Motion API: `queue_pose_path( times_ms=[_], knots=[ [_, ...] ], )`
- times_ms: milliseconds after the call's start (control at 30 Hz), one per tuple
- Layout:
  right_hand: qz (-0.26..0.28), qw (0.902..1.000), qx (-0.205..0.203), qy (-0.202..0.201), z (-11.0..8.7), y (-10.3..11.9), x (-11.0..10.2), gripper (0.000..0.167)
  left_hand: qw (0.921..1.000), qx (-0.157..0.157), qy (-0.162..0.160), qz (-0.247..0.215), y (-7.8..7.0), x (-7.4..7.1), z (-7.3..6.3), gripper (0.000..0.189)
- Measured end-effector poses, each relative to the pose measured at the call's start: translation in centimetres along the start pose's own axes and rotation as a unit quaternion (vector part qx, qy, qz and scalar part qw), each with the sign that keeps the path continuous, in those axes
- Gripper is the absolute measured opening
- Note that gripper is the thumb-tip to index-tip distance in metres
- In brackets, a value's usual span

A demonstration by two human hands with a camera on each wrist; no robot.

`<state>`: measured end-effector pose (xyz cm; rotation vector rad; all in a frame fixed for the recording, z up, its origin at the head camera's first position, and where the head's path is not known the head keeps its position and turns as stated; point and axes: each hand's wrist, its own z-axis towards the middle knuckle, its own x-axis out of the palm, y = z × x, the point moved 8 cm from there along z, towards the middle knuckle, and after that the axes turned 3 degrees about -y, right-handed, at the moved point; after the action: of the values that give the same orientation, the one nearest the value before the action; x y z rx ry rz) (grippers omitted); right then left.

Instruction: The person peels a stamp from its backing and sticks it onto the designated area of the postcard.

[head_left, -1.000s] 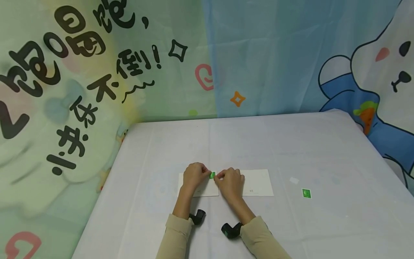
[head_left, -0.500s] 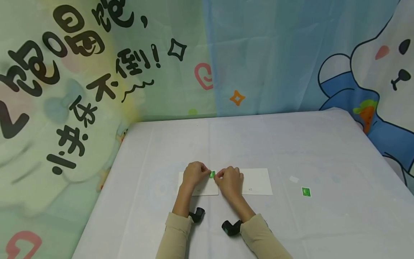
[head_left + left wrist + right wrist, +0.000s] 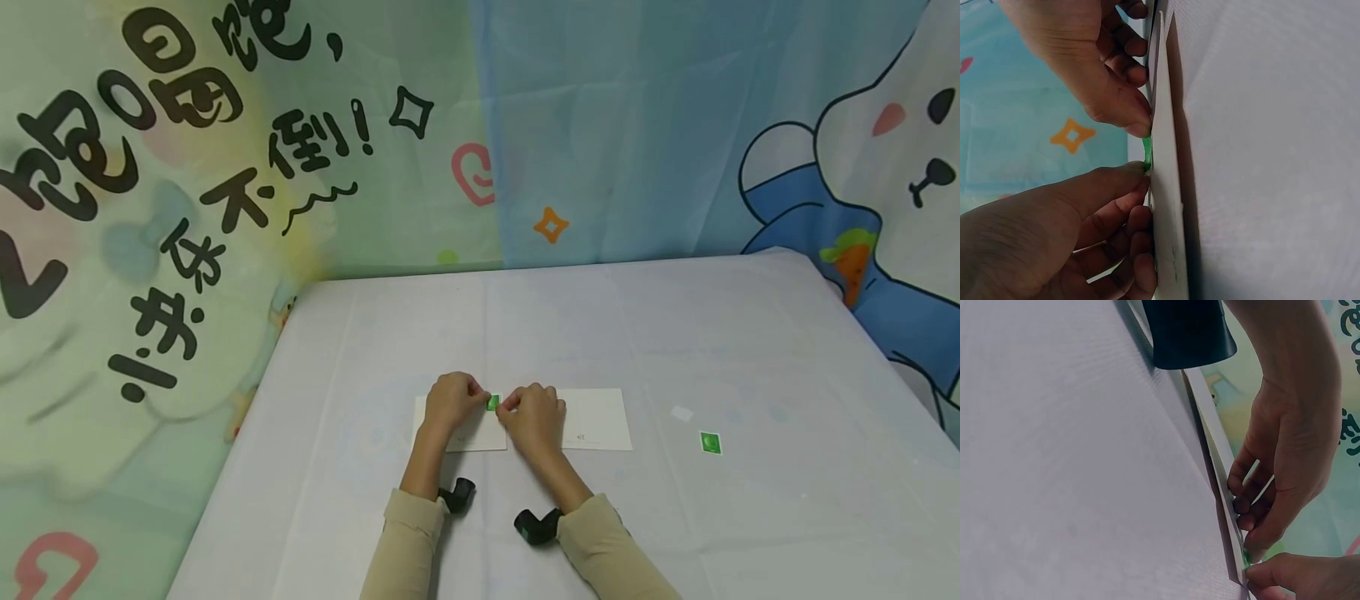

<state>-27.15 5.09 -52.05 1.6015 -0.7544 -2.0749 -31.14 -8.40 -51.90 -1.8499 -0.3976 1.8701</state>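
Observation:
A small green stamp with a pale border [image 3: 492, 402] lies at the upper right corner of the left white envelope-like card [image 3: 477, 437]. My left hand [image 3: 452, 402] pinches the stamp's left edge between thumb and finger. At its right edge, the thumb and forefinger of my right hand [image 3: 536, 417] pinch it too. The left wrist view shows the green stamp [image 3: 1147, 153] slightly bowed between both thumb tips, right at the card's face [image 3: 1168, 187]. In the right wrist view my hands mostly cover the stamp.
A second white card [image 3: 597, 419] with small print lies partly under my right hand. Farther right are another green stamp [image 3: 711, 443] and a small whitish scrap [image 3: 682, 414]. Black wrist cameras [image 3: 537, 527] sit by the sleeves. A printed curtain [image 3: 600, 125] hangs behind the white-covered table.
Both hands stay at the stamp with almost no movement. The whole head view shifts up very slightly.

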Motion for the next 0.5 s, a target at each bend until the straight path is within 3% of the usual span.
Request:
queue_pose_path(
  times_ms=[267, 500],
  knots=[
    [-0.001, 1.0, -0.006, -0.001, 0.03, -0.21, 0.05, 0.024, 0.9999, 0.01, 0.0, 0.005, -0.14, -0.1, -0.02, 0.018],
    [0.009, 0.9998, -0.014, -0.006, -0.11, -0.12, -0.16, 0.024, 0.9999, 0.014, 0.004, 0.006, -0.12, -0.08, 0.12, 0.018]
  ],
)
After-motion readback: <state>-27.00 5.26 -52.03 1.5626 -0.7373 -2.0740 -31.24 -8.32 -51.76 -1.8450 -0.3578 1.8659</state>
